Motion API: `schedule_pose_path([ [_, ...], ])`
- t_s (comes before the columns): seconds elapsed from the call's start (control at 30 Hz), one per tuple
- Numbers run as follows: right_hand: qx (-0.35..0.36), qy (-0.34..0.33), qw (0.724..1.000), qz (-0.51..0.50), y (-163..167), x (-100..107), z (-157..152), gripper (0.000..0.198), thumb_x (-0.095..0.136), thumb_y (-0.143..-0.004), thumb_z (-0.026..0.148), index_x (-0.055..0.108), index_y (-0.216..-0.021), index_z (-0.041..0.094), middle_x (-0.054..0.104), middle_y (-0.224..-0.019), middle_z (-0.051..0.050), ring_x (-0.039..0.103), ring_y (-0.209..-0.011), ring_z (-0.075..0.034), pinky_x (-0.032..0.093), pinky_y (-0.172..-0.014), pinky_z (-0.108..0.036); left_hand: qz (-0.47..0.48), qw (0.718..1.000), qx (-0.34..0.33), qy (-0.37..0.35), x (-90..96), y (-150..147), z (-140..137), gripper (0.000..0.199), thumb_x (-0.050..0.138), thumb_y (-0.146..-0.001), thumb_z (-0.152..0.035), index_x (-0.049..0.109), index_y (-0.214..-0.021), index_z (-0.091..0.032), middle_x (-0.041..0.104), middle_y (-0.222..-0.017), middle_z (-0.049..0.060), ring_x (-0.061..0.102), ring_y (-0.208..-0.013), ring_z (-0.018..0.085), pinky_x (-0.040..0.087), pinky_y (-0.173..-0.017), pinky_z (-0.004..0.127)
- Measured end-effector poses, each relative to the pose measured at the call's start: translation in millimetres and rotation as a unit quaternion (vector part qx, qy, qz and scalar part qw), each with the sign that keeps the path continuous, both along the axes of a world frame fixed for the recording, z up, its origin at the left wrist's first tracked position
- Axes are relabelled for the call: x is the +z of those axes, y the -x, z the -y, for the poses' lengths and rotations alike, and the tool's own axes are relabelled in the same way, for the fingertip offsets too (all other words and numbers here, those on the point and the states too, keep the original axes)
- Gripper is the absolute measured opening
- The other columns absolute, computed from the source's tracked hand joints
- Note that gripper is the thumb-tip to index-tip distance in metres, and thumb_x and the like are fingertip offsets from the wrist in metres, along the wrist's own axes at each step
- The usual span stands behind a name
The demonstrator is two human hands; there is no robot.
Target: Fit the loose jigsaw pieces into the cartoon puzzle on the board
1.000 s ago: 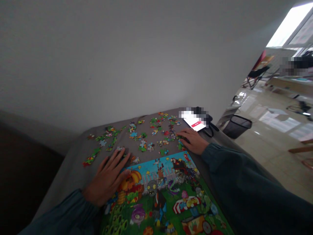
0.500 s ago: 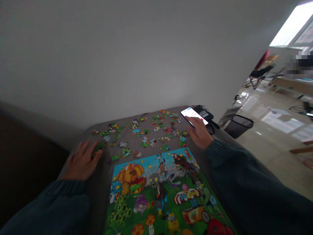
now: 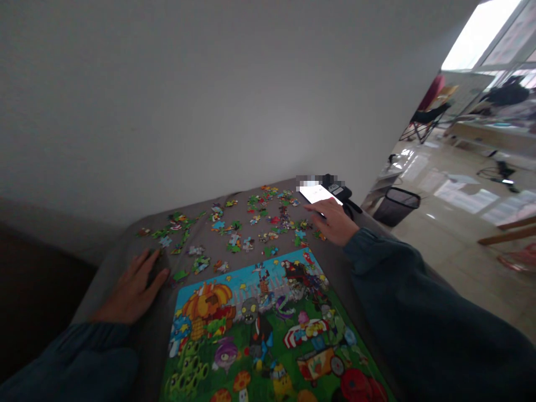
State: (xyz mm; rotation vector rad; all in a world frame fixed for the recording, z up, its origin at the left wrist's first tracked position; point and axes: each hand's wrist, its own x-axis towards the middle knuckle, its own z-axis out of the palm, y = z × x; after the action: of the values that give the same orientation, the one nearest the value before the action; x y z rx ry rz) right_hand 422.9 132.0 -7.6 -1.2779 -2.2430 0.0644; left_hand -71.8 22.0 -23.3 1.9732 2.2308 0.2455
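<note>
One head-worn camera looks forward and down over the nearby puzzle picture (image 3: 262,329) toward the wall (image 3: 234,106).

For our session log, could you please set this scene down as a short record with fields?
left hand: spread, over the grey cloth, beside the cartoon picture
right hand: at the near edge of the phone, contact unclear
phone: screen lit, black object beside it
puzzle pieces: scattered on the grey cloth beyond the cartoon picture
cartoon picture: lying flat, nearest the person
bin: dark, on the floor, right
</note>
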Motion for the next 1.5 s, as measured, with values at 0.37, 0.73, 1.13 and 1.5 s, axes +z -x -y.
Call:
schedule_pose_path([
  [0.37,-0.020,-0.023,0.998,-0.055,-21.7,13.6,-5.7,0.047,0.040,-0.085,0.010,0.071,-0.118,0.021,0.072,-0.115,-0.012,0.065,-0.108,-0.029,0.052,-0.097,-0.053,0.038,0.998,-0.055,-0.020,1.5,-8.8,4.1,0.065,0.030,-0.101,-0.042,0.030,-0.155,-0.007,0.018,-0.169,0.019,0.021,-0.154,0.036,0.022,-0.125,0.054],
  [0.73,0.096,0.027,0.994,0.032,2.0,-9.4,3.7,0.045,0.042,-0.098,0.040,0.068,-0.129,0.021,0.062,-0.139,-0.015,0.056,-0.131,-0.035,0.045,-0.110,-0.060,0.036,0.993,-0.050,-0.100,-11.3,-1.2,-0.9,0.062,0.023,-0.101,-0.044,0.043,-0.151,-0.014,0.028,-0.166,0.015,0.026,-0.154,0.030,0.026,-0.126,0.050],
  [1.13,0.107,0.106,0.984,0.093,5.1,-25.2,4.9,0.054,0.040,-0.097,0.051,0.066,-0.135,0.023,0.057,-0.148,-0.011,0.053,-0.138,-0.033,0.042,-0.114,-0.058,0.034,0.992,-0.056,-0.107,-19.1,-6.2,1.2,0.046,0.051,-0.101,-0.041,0.056,-0.142,-0.021,0.042,-0.159,0.014,0.043,-0.144,0.033,0.034,-0.120,0.056],
  [1.5,0.098,0.076,0.990,0.060,9.5,-32.1,3.8,0.054,0.040,-0.096,0.049,0.065,-0.135,0.020,0.065,-0.138,-0.014,0.061,-0.127,-0.036,0.048,-0.105,-0.060,0.052,0.977,0.034,-0.205,48.8,33.0,-74.7,0.036,0.063,-0.098,-0.037,0.060,-0.128,-0.017,0.062,-0.129,0.011,0.064,-0.110,0.025,0.057,-0.092,0.047],
])
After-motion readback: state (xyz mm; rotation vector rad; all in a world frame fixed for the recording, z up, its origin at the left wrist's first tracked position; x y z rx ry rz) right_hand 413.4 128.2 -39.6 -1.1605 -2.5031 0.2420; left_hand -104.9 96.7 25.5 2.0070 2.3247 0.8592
